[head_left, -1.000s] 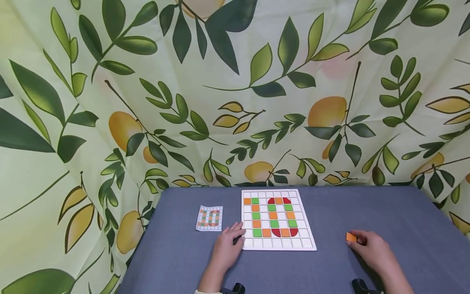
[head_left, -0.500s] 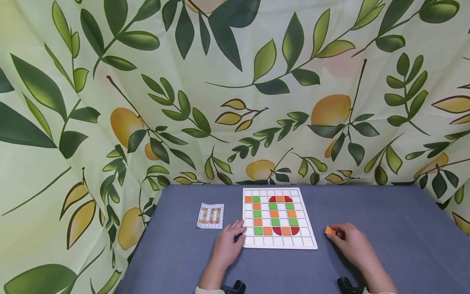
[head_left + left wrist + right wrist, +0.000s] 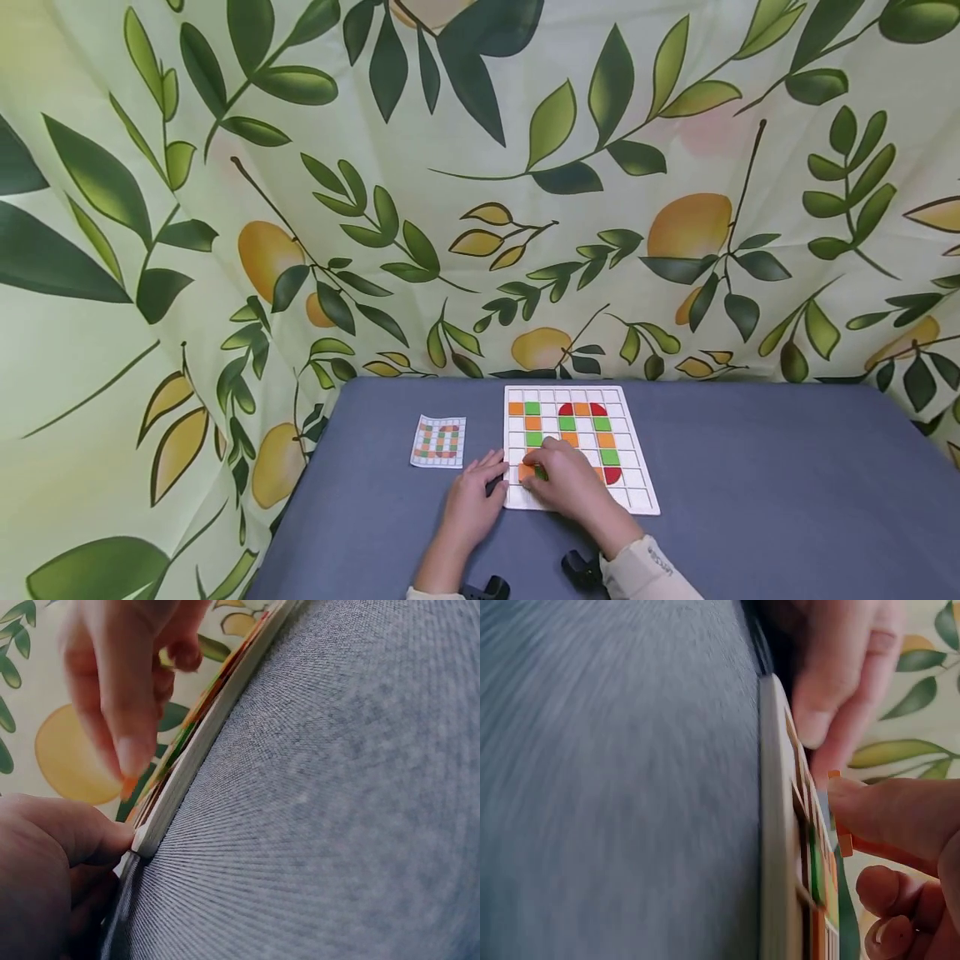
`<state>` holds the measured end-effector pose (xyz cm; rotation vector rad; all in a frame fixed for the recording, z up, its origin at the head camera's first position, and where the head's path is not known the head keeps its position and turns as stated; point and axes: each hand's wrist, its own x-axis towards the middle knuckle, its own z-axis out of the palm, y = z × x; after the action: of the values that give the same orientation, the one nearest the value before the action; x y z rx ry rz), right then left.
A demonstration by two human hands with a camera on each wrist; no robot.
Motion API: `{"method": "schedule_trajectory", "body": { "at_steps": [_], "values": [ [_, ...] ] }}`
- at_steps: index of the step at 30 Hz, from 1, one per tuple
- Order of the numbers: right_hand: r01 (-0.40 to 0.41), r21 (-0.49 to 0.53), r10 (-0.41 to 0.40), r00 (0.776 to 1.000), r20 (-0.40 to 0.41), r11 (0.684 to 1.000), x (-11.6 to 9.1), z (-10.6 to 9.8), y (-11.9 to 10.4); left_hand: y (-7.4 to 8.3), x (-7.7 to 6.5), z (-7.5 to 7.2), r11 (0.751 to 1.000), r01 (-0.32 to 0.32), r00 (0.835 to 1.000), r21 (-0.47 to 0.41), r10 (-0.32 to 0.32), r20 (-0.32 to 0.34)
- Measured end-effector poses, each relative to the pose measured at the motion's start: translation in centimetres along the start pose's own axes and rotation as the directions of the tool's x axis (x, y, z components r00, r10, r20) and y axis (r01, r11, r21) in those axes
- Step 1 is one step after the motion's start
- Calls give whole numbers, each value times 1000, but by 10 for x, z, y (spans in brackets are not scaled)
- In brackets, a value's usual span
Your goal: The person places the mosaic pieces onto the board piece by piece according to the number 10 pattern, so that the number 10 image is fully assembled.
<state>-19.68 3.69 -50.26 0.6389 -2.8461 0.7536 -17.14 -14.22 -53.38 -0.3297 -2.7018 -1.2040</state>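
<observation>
A white gridded board (image 3: 636, 493) lies on the table, with orange, green and dark red tiles in several of its cells. My right hand (image 3: 573, 487) is over the board's lower left part and pinches an orange square tile (image 3: 525, 472) between thumb and finger. In the right wrist view, that tile (image 3: 845, 844) appears slightly above the board's surface. My left hand (image 3: 472, 497) rests on the table beside the board, thumb and fingertips touching its left edge. The right hand hides some tiles in the board's lower middle.
Left of the board lies a small printed card (image 3: 438, 442) showing a similar coloured grid pattern. The grey-blue cloth-covered table (image 3: 765, 483) extends to the right. A leaf-and-fruit patterned curtain (image 3: 480, 317) hangs behind the table and along its left side.
My right hand has carried the orange tile leftward, from the table right of the board to above the board's lower left. The left hand has stayed at the board's left edge.
</observation>
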Motion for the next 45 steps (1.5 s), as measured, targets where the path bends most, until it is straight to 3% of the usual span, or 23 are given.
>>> {"method": "schedule_trajectory", "body": {
  "at_steps": [8, 19, 27, 35, 45],
  "values": [
    [-39, -13, 40, 998, 56, 999, 6, 6, -9, 0, 2, 2, 1000, -1, 1000, -4, 1, 13],
    [-61, 4, 60, 996, 71, 998, 6, 7, -8, 0, 1, 4, 1000, -3, 1000, -8, 3, 15],
    [-117, 46, 119, 992, -38, 992, -16, -17, 14, 0, 2, 6, 1000, -1, 1000, -25, 2, 10],
    [-266, 60, 271, 958, -90, 962, -52, -43, 35, -10, 0, -1, 999, 22, 1000, -40, -22, 3],
    [-292, 8, 285, 925, -253, 956, -80, -63, 56, -16, 4, -8, 996, 63, 998, -63, -63, -6]
  ]
}}
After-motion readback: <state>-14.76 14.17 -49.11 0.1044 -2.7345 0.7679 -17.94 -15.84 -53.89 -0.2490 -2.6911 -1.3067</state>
